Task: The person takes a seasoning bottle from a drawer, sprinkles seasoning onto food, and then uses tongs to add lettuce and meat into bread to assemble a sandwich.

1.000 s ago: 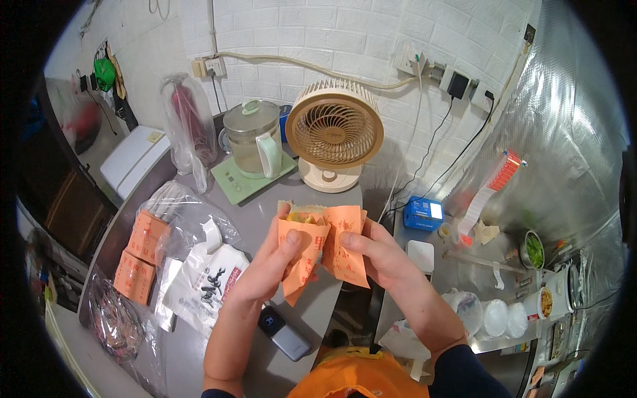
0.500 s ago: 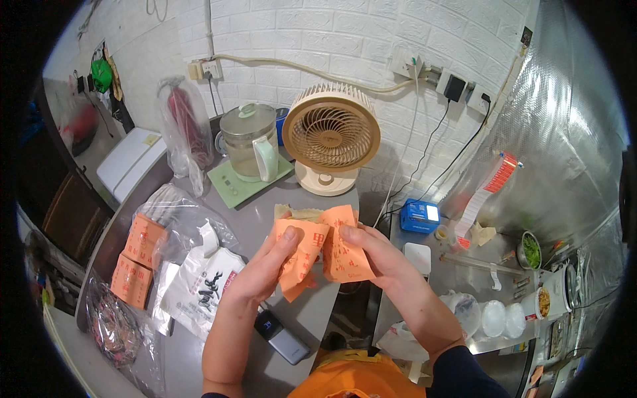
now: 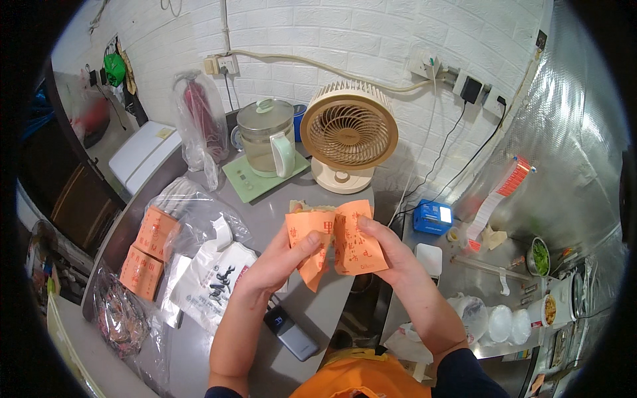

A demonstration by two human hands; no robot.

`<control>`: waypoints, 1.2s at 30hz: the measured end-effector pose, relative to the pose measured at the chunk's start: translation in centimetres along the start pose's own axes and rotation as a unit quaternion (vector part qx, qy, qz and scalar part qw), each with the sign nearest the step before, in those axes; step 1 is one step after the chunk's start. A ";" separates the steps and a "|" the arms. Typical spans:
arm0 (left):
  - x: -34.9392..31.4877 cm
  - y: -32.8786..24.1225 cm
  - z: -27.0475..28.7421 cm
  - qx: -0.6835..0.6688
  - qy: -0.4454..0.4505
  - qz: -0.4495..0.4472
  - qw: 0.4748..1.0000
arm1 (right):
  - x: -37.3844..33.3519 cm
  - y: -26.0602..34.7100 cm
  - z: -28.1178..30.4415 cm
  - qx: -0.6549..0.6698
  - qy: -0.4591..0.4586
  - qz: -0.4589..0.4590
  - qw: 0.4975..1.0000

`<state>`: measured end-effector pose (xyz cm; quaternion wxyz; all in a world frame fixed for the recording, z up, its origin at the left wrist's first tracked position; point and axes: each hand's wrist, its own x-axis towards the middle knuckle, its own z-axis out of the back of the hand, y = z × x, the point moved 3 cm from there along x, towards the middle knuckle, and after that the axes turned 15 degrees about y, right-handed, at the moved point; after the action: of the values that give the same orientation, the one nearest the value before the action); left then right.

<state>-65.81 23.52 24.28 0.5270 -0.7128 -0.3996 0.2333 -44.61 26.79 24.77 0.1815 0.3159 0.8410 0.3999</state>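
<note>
Over the grey table's edge, both my hands hold orange paper with red print. My left hand [image 3: 279,262] is closed on the left piece of orange printed paper [image 3: 310,224], its thumb pressed on the front. The right piece of orange paper [image 3: 360,253] is pinched in my right hand [image 3: 390,251], thumb likewise in front. The two pieces meet at a gap in the middle; whether they join behind cannot be made out. A light brown edge [image 3: 308,207] shows behind their top. My other fingers are hidden behind the paper.
Stacked orange packets [image 3: 141,270], a white printed plastic bag [image 3: 211,282] and a grey power bank [image 3: 292,333] lie on the table [image 3: 269,378]. Behind stand a glass kettle [image 3: 265,139] and a beige fan [image 3: 348,136]. Rightward, a counter bears a blue box [image 3: 432,217] and white containers [image 3: 499,325].
The view has shifted, so the surroundings sit farther right. Both hands keep their hold on the orange paper; its right piece is turned flatter toward me, and the left piece has tilted slightly.
</note>
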 end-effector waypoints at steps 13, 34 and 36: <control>0.0 -1.3 -1.2 -0.031 0.014 0.043 0.998 | -0.1 -0.1 0.4 -0.030 -0.021 0.010 0.999; -0.1 -1.8 -0.3 -0.076 -0.057 0.000 0.995 | 2.9 2.9 -0.4 -0.017 -0.039 -0.004 0.999; 0.0 -1.7 -0.2 -0.083 -0.066 -0.007 0.994 | 2.9 2.7 -0.1 0.002 -0.032 0.003 0.999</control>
<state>-66.22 23.67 25.94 0.4398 -0.7344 -0.4565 0.2426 -45.74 29.99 26.79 0.2069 0.3317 0.8345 0.3883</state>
